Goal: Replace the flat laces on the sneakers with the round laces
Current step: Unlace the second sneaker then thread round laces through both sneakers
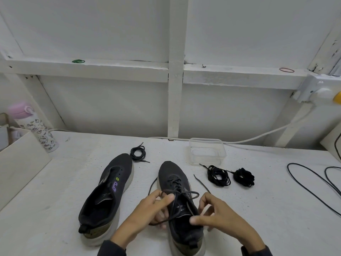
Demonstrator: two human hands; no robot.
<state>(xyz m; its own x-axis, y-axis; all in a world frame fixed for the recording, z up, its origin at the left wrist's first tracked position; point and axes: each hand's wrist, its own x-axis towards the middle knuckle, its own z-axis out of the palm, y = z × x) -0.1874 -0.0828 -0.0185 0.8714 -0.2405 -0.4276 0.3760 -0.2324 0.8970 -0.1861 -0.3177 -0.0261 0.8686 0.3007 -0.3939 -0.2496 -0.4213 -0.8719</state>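
the round lace [175,182] runs up the eyelets of the near sneaker [182,235], which stands on the table [276,209] right under our hands. our left hand [153,209] pinches a loop of it over the tongue. our right hand [219,217] has thumb and curled fingers closed on the other strand. we judge we're tying off this shoe. next we'd pull the bow snug, then thread the coiled lace [138,153] into the bare sneaker [107,196] beside it. two bundles of flat laces [218,175] lie off to the right, near a clear tub [206,151].
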